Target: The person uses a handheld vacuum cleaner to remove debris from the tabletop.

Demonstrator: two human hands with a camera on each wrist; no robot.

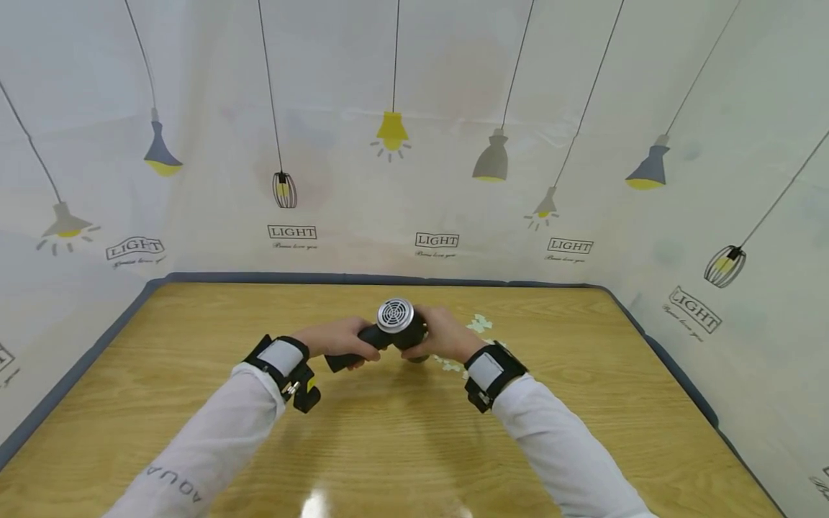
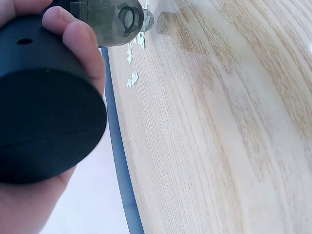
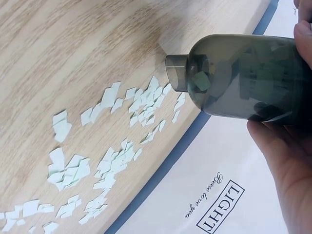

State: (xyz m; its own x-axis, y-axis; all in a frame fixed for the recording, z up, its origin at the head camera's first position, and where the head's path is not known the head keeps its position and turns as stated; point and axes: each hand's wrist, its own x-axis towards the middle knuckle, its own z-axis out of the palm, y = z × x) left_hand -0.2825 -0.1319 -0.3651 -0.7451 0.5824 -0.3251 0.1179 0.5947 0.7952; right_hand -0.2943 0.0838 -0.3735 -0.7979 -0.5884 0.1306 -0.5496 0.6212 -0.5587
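Both hands hold a black handheld vacuum cleaner point(image 1: 409, 335) over the wooden table. Its round silver vent faces up in the head view. My left hand point(image 1: 337, 339) wraps round the black handle, whose broad end fills the left side of the left wrist view. My right hand point(image 1: 447, 335) grips the body at the smoky see-through dust cup point(image 3: 229, 78). Pale green bits show inside the cup. Its short clear nozzle point(image 3: 176, 73) points at the tabletop, close to scattered pale green paper scraps point(image 3: 114, 165).
The wooden table point(image 1: 363, 446) has a grey-blue edge strip point(image 1: 337, 278) along its back and sides. Behind it hangs a pale sheet point(image 1: 350, 165) printed with lamps and the word LIGHT. More scraps point(image 1: 480, 323) lie beyond my right hand.
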